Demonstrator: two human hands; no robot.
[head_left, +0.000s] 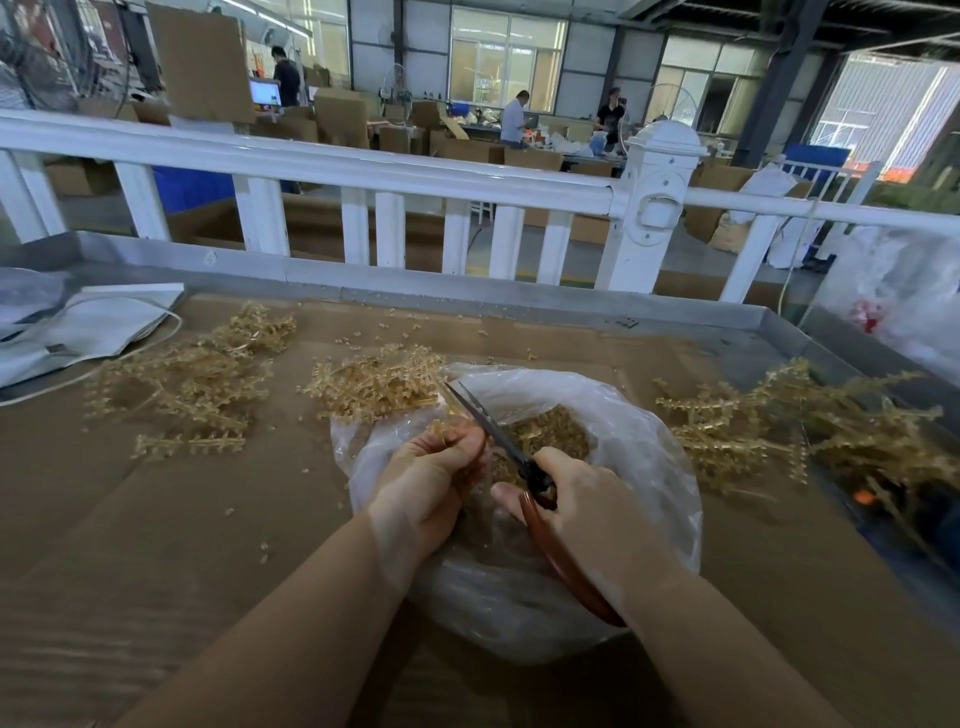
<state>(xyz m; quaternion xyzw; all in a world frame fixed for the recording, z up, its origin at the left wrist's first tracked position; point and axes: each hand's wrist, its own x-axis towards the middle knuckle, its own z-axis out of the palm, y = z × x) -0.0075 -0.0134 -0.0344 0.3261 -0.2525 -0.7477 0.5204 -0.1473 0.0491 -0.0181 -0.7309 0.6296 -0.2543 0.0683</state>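
Note:
My right hand (582, 499) grips a pair of scissors (493, 431) with dark blades and reddish-brown handles, the blades pointing up and to the left. My left hand (426, 478) pinches a small tan plastic sprue piece (441, 427) right beside the blades. Both hands hover over a clear plastic bag (623, 415) whose open mouth shows a heap of small tan cut parts (550, 431).
Piles of tan plastic sprues lie on the cardboard-covered table: left (182, 384), centre (374, 384) and right (779, 421). Grey sheets with a white cord (104, 327) sit at far left. A white railing (363, 176) runs behind the table; another clear bag (898, 296) stands at right.

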